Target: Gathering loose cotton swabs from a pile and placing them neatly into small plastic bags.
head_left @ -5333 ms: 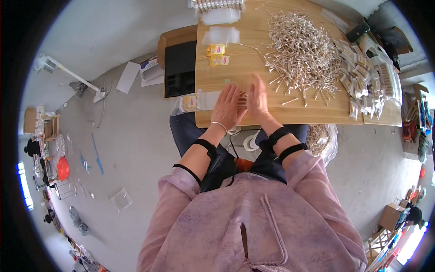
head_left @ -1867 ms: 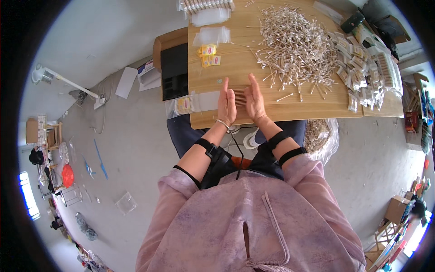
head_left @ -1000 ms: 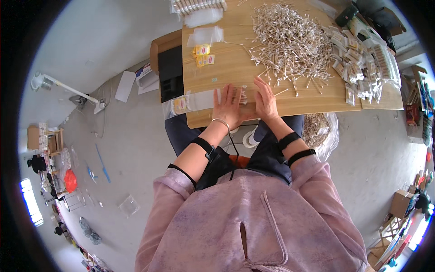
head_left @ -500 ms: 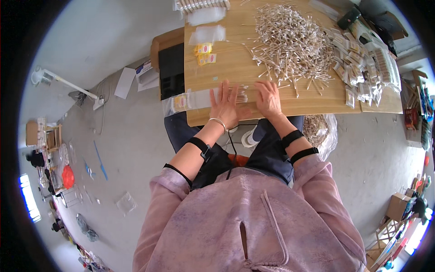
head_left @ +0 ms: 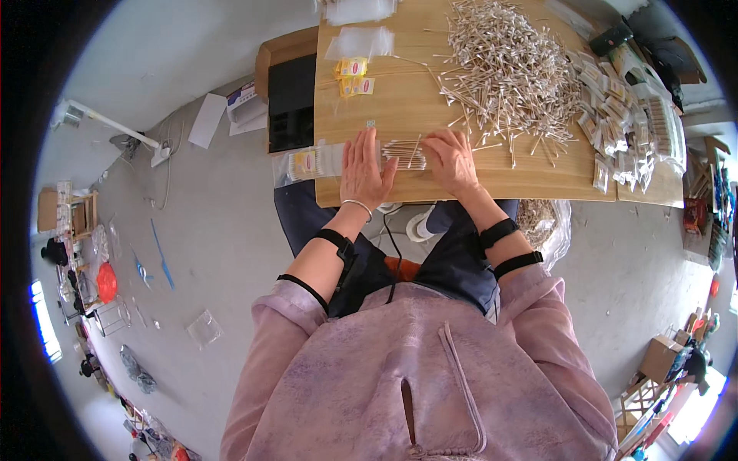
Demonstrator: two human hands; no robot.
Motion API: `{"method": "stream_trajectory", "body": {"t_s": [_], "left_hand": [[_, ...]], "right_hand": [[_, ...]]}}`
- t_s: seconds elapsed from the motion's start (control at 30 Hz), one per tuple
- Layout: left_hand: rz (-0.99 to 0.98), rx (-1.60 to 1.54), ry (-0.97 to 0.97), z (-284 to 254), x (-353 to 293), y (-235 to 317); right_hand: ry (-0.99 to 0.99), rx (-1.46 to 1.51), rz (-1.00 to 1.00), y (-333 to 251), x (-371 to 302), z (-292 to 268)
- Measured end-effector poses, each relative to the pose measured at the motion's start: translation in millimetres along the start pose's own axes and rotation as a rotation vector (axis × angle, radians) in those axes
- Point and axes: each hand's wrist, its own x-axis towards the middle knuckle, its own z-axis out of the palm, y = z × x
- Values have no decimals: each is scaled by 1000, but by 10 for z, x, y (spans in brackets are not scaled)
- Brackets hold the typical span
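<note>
Several cotton swabs (head_left: 401, 154) lie side by side in a row on the table between my hands. One lone swab (head_left: 416, 149) slants across their right part, at my right fingertips. My left hand (head_left: 364, 178) rests flat at the row's left end, fingers stretched, on clear plastic bags (head_left: 330, 160). To its left, under the same plastic, a yellow and white label card (head_left: 305, 161) lies over more swabs. My right hand (head_left: 453, 164) is closed at the row's right end, its thumb and fingers pinched at the slanted swab.
A big heap of loose swabs (head_left: 511, 73) covers the far right of the table (head_left: 415, 100). Filled small packets (head_left: 615, 115) pile up beyond it. Yellow cards (head_left: 354, 77) and empty clear bags (head_left: 360, 43) lie at the far left. A bag of swabs (head_left: 544, 223) stands below the table edge.
My left hand has slid left off the swabs, uncovering the row. My right fingers have curled into a pinch, and a swab now slants across the row. The view has shifted slightly.
</note>
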Motion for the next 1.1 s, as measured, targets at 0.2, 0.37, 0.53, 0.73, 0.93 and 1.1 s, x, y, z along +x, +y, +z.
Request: {"method": "stream_trajectory", "body": {"t_s": [0.2,0.37,0.53,0.73,0.93,1.1], "left_hand": [[-25,-43,34,33,-7,-27],[-60,-28,27,32,-7,-14],[-75,27,-2,54,-11,-22],[-58,46,6,47,-19,-20],[-38,22,12,57,-3,-26],[-65,3,11,30,-4,-7]], "right_hand": [[28,-65,55,-136,147,18],[-61,-1,-37,-146,335,-40],[-311,-111,-154,-177,503,-74],[-122,75,49,-107,633,-89],[-86,32,135,126,639,35],[-117,-5,82,-97,511,95]]}}
